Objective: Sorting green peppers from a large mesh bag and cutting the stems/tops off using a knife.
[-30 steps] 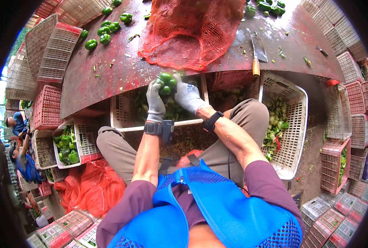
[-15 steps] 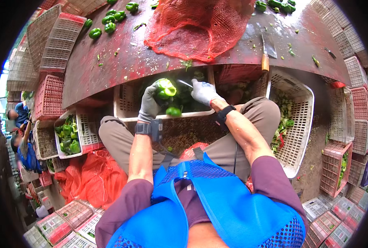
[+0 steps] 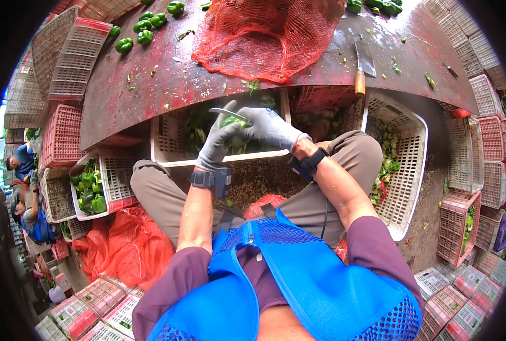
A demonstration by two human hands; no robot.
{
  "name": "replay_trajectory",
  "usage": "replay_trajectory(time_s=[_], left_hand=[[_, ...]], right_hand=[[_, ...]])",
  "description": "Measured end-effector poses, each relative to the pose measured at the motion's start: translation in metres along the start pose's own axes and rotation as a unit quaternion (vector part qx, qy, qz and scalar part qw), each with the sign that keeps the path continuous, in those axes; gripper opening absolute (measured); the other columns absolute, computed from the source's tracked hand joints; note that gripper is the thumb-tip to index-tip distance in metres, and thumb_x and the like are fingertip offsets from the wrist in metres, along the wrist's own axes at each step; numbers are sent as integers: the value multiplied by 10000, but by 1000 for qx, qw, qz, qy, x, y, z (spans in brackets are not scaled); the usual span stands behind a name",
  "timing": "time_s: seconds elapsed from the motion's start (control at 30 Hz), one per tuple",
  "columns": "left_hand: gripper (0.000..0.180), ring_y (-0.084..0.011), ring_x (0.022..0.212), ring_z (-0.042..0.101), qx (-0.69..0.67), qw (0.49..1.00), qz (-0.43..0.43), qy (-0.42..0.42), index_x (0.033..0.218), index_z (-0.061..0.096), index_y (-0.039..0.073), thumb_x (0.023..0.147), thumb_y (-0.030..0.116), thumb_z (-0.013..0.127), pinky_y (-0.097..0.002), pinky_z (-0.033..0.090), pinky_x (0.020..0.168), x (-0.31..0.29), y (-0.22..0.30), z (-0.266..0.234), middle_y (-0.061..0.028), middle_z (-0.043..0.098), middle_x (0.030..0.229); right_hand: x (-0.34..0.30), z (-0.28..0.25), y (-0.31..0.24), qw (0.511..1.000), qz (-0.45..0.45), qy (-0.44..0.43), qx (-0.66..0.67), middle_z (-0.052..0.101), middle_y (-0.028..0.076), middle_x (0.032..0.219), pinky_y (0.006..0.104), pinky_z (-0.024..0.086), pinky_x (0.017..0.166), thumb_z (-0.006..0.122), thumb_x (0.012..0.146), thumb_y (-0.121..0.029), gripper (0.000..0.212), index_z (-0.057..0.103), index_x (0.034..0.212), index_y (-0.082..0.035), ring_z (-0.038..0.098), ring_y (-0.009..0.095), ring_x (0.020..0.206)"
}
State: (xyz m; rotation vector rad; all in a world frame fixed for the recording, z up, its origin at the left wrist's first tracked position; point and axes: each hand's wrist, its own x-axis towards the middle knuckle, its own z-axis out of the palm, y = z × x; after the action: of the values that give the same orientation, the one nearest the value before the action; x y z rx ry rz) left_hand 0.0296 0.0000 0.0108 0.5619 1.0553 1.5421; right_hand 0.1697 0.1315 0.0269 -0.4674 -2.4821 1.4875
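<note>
My left hand [image 3: 214,146], in a grey glove, is closed around a green bell pepper [image 3: 230,121], most of it hidden by the fingers. My right hand [image 3: 271,129], also gloved, grips a small knife [image 3: 228,114], its handle covered by the palm. The blade points left across the top of the pepper, beside my left thumb; I cannot tell how deep it sits. Both hands meet above a white plastic crate [image 3: 207,161] at the table's near edge, with green peppers [image 3: 239,146] dim inside it.
A red-stained table [image 3: 168,94] spans ahead, with a red mesh sack [image 3: 258,42], whole peppers [image 3: 145,37] and a wooden-handled cleaver [image 3: 360,71] on it. Crates of peppers [image 3: 91,190] and of scraps [image 3: 409,170] flank my knees. Stacked crates [image 3: 59,136] and two people [image 3: 31,210] are at left.
My right hand has moved left with the knife, bringing the blade across the pepper. My left hand has turned and closed further over it, hiding most of the pepper.
</note>
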Motion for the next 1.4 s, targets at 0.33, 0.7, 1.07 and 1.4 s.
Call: replay_trajectory(time_s=[0.33,0.7,1.07,1.4], left_hand=[[557,-136,1008,627,128,991,9,-27,1331,532,-63,820,147,611,-277,498,920,0,27,28,-99,654,1159],[537,-157,969,640,24,999,31,-28,1311,563,-53,814,149,539,-289,514,903,6,24,41,-124,654,1171],[439,-145,945,627,328,934,104,99,1255,614,37,870,245,639,-299,495,856,17,22,58,-99,683,1045],[480,-124,990,629,262,955,117,68,1307,588,-26,863,146,648,-270,500,895,12,15,57,-106,690,1116]], right_hand=[[-28,-20,-34,947,90,24,309,701,42,952,279,521,768,745,856,-167,297,670,1110,-31,648,110,873],[-20,-9,-15,809,144,79,565,624,-42,765,163,444,470,703,886,-134,142,621,993,-86,522,11,525],[-28,-19,-17,982,63,159,79,690,121,925,328,532,775,711,828,-145,343,636,1152,-63,656,151,859],[-25,-15,-6,891,106,132,421,668,-29,811,208,470,567,670,904,-185,172,689,1003,-45,588,44,647]])
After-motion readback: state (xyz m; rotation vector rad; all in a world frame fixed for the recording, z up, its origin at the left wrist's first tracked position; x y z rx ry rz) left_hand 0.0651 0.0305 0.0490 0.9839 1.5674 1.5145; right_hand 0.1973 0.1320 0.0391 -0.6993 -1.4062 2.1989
